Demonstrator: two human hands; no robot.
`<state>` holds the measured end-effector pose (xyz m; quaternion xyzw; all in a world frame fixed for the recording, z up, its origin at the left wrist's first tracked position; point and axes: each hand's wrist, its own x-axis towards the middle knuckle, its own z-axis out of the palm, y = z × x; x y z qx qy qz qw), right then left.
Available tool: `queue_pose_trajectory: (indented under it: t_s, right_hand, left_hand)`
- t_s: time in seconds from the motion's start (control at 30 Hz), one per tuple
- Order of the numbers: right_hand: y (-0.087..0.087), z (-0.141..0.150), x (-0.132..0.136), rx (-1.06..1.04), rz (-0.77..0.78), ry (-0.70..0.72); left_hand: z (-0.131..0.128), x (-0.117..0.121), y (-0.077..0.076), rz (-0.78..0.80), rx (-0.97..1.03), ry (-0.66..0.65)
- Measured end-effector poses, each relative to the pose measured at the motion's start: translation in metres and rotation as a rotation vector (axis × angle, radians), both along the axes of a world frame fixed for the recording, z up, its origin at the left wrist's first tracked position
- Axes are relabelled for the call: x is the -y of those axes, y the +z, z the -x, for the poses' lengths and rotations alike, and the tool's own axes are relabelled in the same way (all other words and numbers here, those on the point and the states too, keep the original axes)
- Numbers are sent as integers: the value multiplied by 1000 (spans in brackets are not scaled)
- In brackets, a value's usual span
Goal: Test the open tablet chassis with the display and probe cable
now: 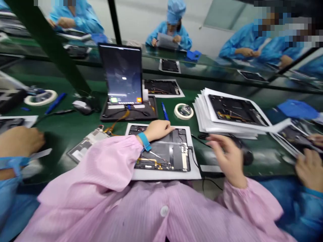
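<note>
An opened tablet (161, 151), its inner parts and orange flex cables showing, lies on a white sheet (166, 175) in front of me. My left hand (158, 130), with a blue wrist strap (144, 141), rests across the tablet's upper edge; its fingers point right and lie fairly flat. A thin black cable (193, 156) meets the tablet's right side. To the right of the sheet, my right hand (227, 156) is raised over the bench, fingers bent and apart, slightly blurred, with nothing visible in them. A dark rounded object (246, 155) is partly hidden behind it.
A lit screen (122, 74) stands in a black holder (128, 115). Left of my sheet lies a loose display panel (88, 143). A tape roll (184, 111) and blue pen (165, 111) lie behind, stacked white sheets (205, 121) at right. Co-workers' hands (21, 143) flank me.
</note>
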<state>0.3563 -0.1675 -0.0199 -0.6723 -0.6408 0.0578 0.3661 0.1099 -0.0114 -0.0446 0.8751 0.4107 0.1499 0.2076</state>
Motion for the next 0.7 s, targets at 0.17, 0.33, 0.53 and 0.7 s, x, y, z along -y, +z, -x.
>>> queue_pose_trajectory:
  t_s: [0.17, 0.33, 0.53, 0.7]
  right_hand:
    - [-9, 37, -35, -288, 705, 374]
    - [-7, 14, -35, -592, 880, 383]
    - [19, -10, -12, -906, 398, 35]
    - [13, 18, -5, -797, 257, 98]
  left_hand:
    - [1, -3, -4, 30, 12, -30]
    - [1, -2, -3, 27, 10, -25]
    - [0, 0, 0, 35, -27, -4]
    - [0, 1, 1, 34, -24, -7]
